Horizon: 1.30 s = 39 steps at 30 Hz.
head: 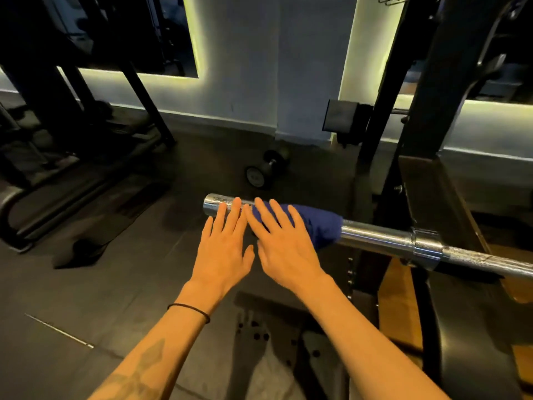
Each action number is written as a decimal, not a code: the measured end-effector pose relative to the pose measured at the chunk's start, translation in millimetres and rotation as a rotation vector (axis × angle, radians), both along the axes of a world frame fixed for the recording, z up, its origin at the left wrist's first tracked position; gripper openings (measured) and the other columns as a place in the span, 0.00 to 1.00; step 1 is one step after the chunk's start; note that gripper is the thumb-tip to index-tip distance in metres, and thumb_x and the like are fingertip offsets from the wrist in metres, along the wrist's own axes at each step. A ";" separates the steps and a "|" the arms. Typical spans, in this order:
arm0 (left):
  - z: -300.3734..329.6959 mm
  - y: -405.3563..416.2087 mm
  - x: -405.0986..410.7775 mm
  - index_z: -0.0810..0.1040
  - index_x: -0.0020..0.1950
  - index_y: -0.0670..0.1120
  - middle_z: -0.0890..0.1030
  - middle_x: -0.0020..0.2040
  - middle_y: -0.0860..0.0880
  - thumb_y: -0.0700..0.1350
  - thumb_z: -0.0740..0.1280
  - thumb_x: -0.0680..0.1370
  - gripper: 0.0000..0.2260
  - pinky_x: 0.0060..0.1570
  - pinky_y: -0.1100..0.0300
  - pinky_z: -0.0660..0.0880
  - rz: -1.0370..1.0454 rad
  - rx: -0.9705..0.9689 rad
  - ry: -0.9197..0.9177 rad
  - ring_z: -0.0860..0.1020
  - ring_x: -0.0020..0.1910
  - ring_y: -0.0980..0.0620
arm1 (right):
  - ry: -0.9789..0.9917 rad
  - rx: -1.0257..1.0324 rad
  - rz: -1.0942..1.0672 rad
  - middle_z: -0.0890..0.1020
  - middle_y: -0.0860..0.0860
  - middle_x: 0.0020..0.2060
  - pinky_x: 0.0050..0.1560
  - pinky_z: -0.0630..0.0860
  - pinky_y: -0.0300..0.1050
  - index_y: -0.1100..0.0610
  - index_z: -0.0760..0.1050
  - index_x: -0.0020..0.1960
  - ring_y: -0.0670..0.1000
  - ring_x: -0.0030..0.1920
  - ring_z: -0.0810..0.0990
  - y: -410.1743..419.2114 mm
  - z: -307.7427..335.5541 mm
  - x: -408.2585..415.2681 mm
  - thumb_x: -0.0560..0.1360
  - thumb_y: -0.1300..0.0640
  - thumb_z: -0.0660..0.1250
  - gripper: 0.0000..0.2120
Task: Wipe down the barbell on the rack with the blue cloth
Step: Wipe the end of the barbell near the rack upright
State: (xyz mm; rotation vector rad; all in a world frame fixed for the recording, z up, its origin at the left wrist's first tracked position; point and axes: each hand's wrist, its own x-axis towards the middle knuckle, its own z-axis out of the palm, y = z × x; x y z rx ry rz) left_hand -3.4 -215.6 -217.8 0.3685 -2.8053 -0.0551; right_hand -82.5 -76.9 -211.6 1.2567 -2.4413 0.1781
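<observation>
A chrome barbell (380, 236) lies across the black rack (424, 116), its sleeve end pointing left at the middle of the view. A blue cloth (320, 223) is draped over the sleeve. My right hand (281, 243) is flat with straight, spread fingers, its fingertips over the cloth's left part. My left hand (223, 243) is flat beside it, fingers straight, with the tips over the bare end of the sleeve. Neither hand grips anything. Whether the palms touch the bar cannot be told.
A black dumbbell (266, 168) lies on the dark rubber floor beyond the bar's end. Dark machine frames (86, 157) stand at the left. A black bench pad (473, 356) sits at the lower right. A lit white wall closes the back.
</observation>
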 end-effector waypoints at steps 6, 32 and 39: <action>-0.2 -3.4 8.2 0.47 0.83 0.46 0.45 0.83 0.45 0.54 0.66 0.77 0.41 0.77 0.42 0.56 -0.021 -0.028 -0.040 0.48 0.81 0.41 | -0.016 -0.191 -0.321 0.71 0.55 0.73 0.73 0.65 0.57 0.55 0.57 0.81 0.58 0.72 0.71 63.7 5.7 -13.8 0.79 0.51 0.65 0.34; -10.7 -9.8 2.7 0.58 0.81 0.45 0.57 0.82 0.47 0.46 0.70 0.72 0.39 0.75 0.41 0.62 -0.015 0.023 0.089 0.57 0.80 0.44 | -0.070 -0.068 -0.064 0.65 0.56 0.77 0.74 0.63 0.57 0.53 0.52 0.82 0.58 0.76 0.65 -19.7 8.3 -13.7 0.74 0.58 0.71 0.43; -12.0 -53.3 3.0 0.55 0.82 0.47 0.51 0.83 0.45 0.58 0.56 0.80 0.32 0.77 0.41 0.59 0.160 0.082 0.152 0.52 0.81 0.42 | -0.026 -0.261 -0.341 0.74 0.55 0.71 0.74 0.62 0.58 0.58 0.63 0.79 0.57 0.71 0.72 48.1 -1.2 -14.4 0.77 0.53 0.58 0.30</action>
